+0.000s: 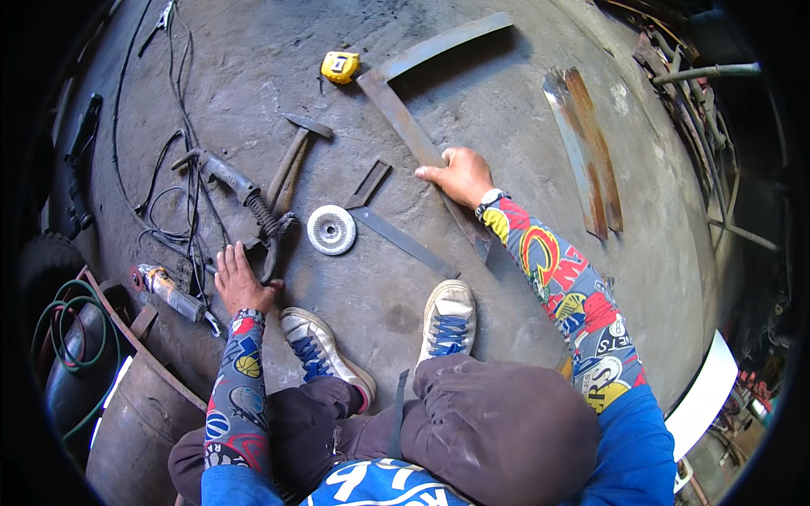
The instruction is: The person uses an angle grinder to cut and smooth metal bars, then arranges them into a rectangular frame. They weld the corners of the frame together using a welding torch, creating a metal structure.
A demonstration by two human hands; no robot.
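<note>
My right hand grips a long, rusty steel bar, thumb on its left edge and fingers over the other side. The bar lies slantwise on the floor, and its far end meets a second steel bar at a corner. My left hand has its fingers stretched out, low beside the black cable and a dark metal piece; whether it touches them I cannot tell. Between my hands lie a round, pale disc and a square tool with a slotted handle. A yellow tape measure sits by the corner.
A welding electrode holder, a hammer and tangled cables lie at the left. An angle grinder rests near a rusty drum-like container. Two rusty steel strips lie right, with scrap metal beyond.
</note>
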